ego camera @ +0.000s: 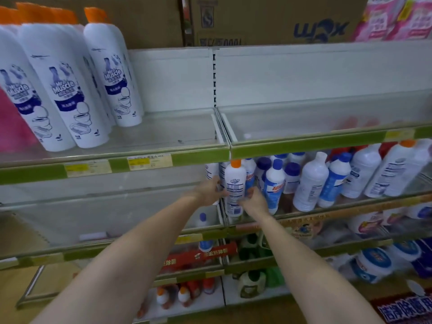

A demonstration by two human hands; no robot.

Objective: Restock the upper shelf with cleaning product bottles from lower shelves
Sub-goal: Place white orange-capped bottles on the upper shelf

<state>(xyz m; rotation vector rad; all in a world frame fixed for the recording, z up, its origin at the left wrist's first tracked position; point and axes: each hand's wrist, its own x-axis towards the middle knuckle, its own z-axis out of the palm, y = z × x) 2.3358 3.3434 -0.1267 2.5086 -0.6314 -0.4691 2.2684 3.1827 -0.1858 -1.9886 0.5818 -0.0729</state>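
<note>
Both hands grip an orange-capped bottle (235, 190) (second shelf (327, 206), glass-fronted).

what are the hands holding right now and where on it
Both hands, left and right, grip one white orange-capped plastic bottle by its lower body sides.

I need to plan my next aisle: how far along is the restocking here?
Early. Done: orange-capped bottles fill only the upper shelf's left end. In hand: both hands, left hand and right hand, grip another Mr Muscle bottle on the lower shelf. Left: the bare remainder.
</note>
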